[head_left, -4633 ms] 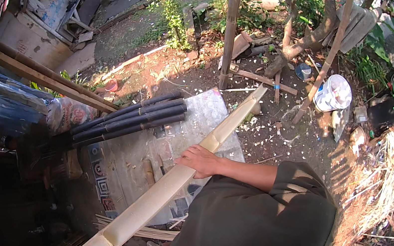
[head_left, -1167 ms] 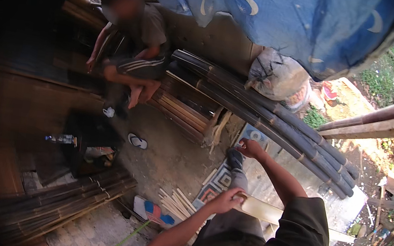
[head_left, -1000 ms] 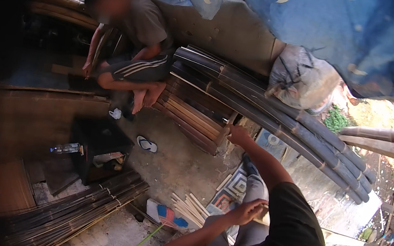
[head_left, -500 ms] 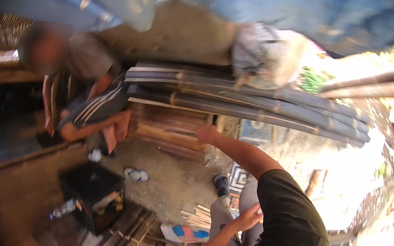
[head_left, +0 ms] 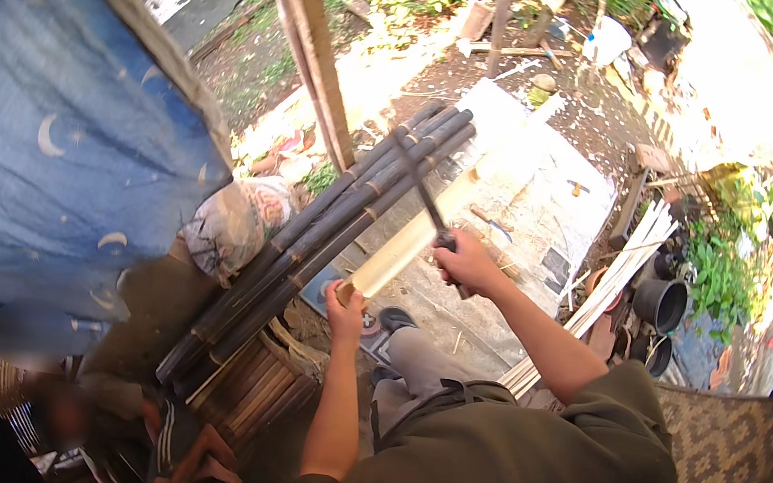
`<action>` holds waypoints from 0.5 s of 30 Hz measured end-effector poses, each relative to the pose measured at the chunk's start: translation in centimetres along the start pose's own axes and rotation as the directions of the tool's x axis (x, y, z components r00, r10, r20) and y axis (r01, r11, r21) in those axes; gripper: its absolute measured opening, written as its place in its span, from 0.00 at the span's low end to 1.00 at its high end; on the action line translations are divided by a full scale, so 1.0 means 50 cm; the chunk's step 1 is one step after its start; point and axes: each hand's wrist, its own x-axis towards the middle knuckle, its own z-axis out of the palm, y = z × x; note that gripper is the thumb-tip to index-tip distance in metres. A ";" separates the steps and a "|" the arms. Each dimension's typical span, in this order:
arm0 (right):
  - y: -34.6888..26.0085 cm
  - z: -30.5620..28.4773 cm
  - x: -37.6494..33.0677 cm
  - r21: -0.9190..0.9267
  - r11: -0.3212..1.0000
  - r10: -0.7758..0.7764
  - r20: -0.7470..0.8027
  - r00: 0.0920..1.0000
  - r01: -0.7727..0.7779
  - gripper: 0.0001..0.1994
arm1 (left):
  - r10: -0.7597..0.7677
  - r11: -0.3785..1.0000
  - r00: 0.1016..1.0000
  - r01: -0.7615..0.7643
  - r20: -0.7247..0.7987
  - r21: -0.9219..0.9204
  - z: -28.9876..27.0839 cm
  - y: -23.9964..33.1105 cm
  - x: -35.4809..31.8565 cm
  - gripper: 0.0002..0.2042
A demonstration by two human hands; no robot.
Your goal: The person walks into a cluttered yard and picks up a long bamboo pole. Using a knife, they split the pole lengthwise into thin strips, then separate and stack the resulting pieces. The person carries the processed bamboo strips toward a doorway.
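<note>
My left hand point(head_left: 343, 309) is closed around the near end of a split bamboo strip point(head_left: 401, 255), whose pale inner side faces up. The strip slants away over the ground sheet, beside the dark poles. In my right hand point(head_left: 468, 263) is the handle of a machete point(head_left: 425, 192). Its long dark blade points up and to the left, crossing above the strip and reaching over the poles. Both forearms are bare below the dark sleeves.
Dark bamboo poles point(head_left: 332, 209) lie in a bundle at left. A pale ground sheet point(head_left: 551, 196) holds a knife point(head_left: 491, 219) and a small hammer point(head_left: 576, 187). Thin pale sticks point(head_left: 603, 282) and black pots point(head_left: 660, 304) stand at right. A person point(head_left: 171, 439) sits at lower left.
The view has swung right, from the dim shelter to the bright yard. My hands, earlier apart with no machete visible, now hold the machete and the bamboo strip in front of me.
</note>
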 end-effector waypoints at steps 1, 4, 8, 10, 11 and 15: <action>0.028 -0.059 -0.051 0.134 0.991 0.041 -0.137 0.990 -0.022 0.09 | 0.028 0.999 1.000 -0.028 -0.005 0.020 0.010 0.037 -0.002 0.20; 0.155 -0.224 -0.164 0.289 0.955 0.195 -0.432 0.881 -0.070 0.09 | 0.193 0.980 0.981 -0.191 -0.026 0.045 0.061 0.149 0.008 0.22; 0.251 -0.407 -0.255 0.365 0.902 0.382 -0.422 0.823 -0.231 0.11 | 0.285 0.940 0.946 -0.307 -0.154 -0.149 0.185 0.311 0.025 0.30; 0.237 -0.463 -0.265 0.233 0.956 0.274 -0.490 0.827 -0.179 0.11 | 0.357 0.873 0.901 -0.415 -0.246 -0.255 0.243 0.371 0.041 0.28; 0.239 -0.488 -0.264 0.213 0.974 0.175 -0.497 0.850 -0.077 0.15 | 0.408 0.831 0.875 -0.474 -0.260 -0.291 0.279 0.399 0.054 0.27; 0.150 -0.609 -0.219 0.014 0.950 -0.269 -0.469 0.841 0.312 0.26 | 0.551 0.518 0.684 -0.730 -0.479 -0.446 0.457 0.502 0.063 0.27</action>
